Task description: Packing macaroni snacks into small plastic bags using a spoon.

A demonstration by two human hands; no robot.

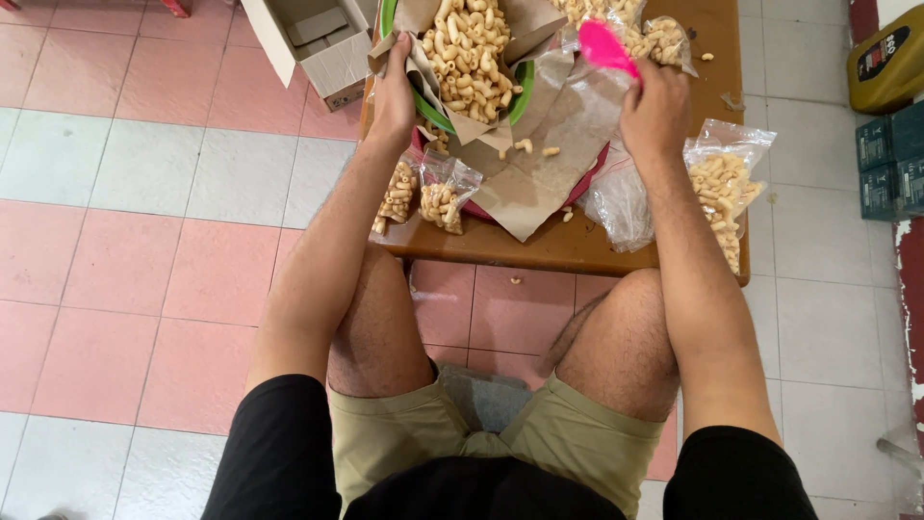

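1. Head view: left hand clasps the brown paper lining the green bowl of macaroni-shaped snacks on the wooden table.
2. Right hand is curled tight round a pink scoop, beside clear filled bags.

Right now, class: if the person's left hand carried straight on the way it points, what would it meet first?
The left hand points up the picture, gripping brown paper at the green basin's rim. Going on, it would probably first meet the heaped macaroni-shaped snacks, though depth is unclear.

Bright even daylight, soft shadows, sharp focus.
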